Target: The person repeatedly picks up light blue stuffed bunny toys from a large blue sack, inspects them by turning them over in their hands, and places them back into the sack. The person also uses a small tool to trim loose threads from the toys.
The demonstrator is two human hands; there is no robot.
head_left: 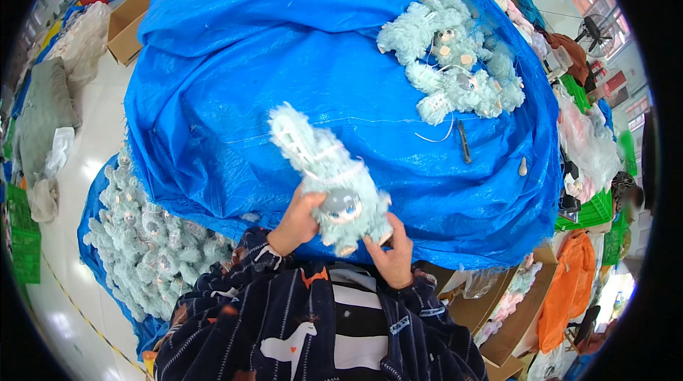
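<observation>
A pale blue-green furry plush doll (326,160) with a small doll face is held up in front of me, its long furry ears pointing to the far left. My left hand (297,219) grips it beside the head, fingers partly hidden behind the fur. Near its foot, my right hand (393,251) pinches the lower right side of the same doll. Below both hands lies a crumpled blue tarp (235,96). Toward the far right of the tarp sits a heap of similar plush dolls (466,86), with a white string trailing from it.
A dark pen-like tool (464,142) and a small pale object (523,167) lie on the tarp's right. More plush dolls fill a pile (146,239) at the lower left. A cardboard box (129,25) stands far left; an orange cloth (567,288) hangs at the right.
</observation>
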